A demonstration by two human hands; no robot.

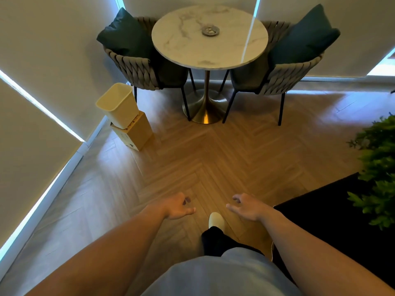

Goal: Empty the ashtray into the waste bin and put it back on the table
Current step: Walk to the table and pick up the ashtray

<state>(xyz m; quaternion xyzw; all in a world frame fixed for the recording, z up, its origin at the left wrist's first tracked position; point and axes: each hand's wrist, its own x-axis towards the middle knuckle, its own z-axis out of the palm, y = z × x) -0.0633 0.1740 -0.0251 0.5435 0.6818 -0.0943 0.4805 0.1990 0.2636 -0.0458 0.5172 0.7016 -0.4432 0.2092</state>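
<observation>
At the far end of the room my view takes in a round marble table [209, 50] on a brass pedestal, and the ashtray [210, 31] sits on its top, a little right of centre toward the far edge. It looks metal and round, with something pale lying in it (too small for me to tell what). Two woven chairs flank the table, the left chair [136, 67] and the right chair [286, 75], each with a dark teal cushion leaning against its back.

On the floor to the left of the table, just beside the left chair's legs, stands the bin [118, 104], a cream plastic one, open at the top. It is tilted and rests on a cardboard box [133, 133] next to the wall.

Near me, both arms reach forward over the herringbone floor [192, 163]. My left hand [176, 207] is loosely open, fingers curled a little, with nothing in it. My right hand [246, 207] is the same: relaxed, fingers half spread, empty. Both hands are well apart from the table and the bin. Between them I see one pale shoe [216, 218] under a dark trouser leg. A green plant [378, 167] fills the right edge, beside a black rug [333, 214].
</observation>
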